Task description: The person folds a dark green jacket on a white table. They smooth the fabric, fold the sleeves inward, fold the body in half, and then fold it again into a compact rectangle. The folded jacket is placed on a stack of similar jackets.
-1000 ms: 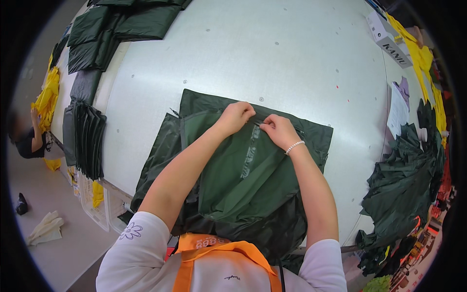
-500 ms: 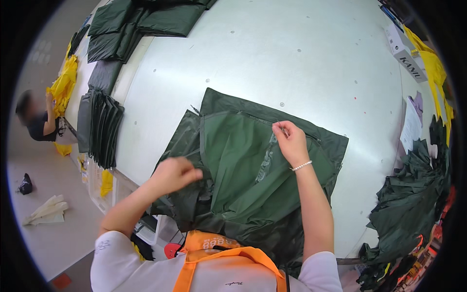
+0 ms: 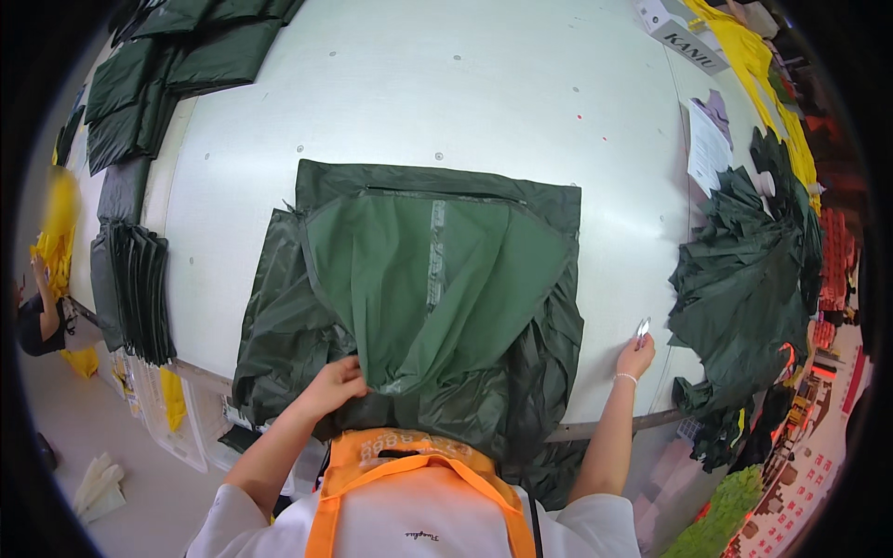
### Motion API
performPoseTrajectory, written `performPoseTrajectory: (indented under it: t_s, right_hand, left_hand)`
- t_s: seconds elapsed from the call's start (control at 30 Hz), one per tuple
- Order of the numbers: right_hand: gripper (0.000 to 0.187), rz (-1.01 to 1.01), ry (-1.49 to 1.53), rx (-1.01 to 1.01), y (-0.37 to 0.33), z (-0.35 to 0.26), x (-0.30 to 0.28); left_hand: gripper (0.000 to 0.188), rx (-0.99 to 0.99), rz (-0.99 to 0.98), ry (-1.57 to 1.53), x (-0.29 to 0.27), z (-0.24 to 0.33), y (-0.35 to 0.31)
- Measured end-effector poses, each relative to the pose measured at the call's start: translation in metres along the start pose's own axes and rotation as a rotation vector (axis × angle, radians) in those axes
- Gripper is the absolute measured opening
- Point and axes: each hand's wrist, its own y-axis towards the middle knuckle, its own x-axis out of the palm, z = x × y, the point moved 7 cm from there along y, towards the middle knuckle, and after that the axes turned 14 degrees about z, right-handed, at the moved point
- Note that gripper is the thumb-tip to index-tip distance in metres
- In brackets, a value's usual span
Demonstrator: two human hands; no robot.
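A dark green raincoat-like garment lies spread on the table in front of me. Its lighter green hood-shaped panel faces up, with a strip of shiny seam tape down the middle. At the lower left edge of that panel, my left hand has its fingers closed on the fabric. Off to the right, apart from the garment, my right hand holds small silver thread snips near the table's front edge.
Folded dark green garments are stacked at the far left, above a folded bundle. On the right lie a crumpled dark green heap, papers and a white box. Another person stands at the left with yellow fabric.
My right hand has moved from the panel out to the right, where the snips now show. My left hand has come down onto the panel's lower edge. The garment appears straighter and the view has shifted.
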Motion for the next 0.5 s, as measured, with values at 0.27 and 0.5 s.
performPoseTrajectory:
  t_s: [0.27, 0.5]
  right_hand:
    - [0.024, -0.516, 0.741, 0.05, -0.092, -0.179, -0.059]
    - [0.02, -0.691, 1.006, -0.849, -0.266, -0.33, -0.158]
  left_hand:
    - [0.07, 0.134, -0.079, -0.561, 0.04, 0.015, -0.01]
    - [0.044, 0.043, 0.11, -0.586, 0.064, 0.028, -0.02]
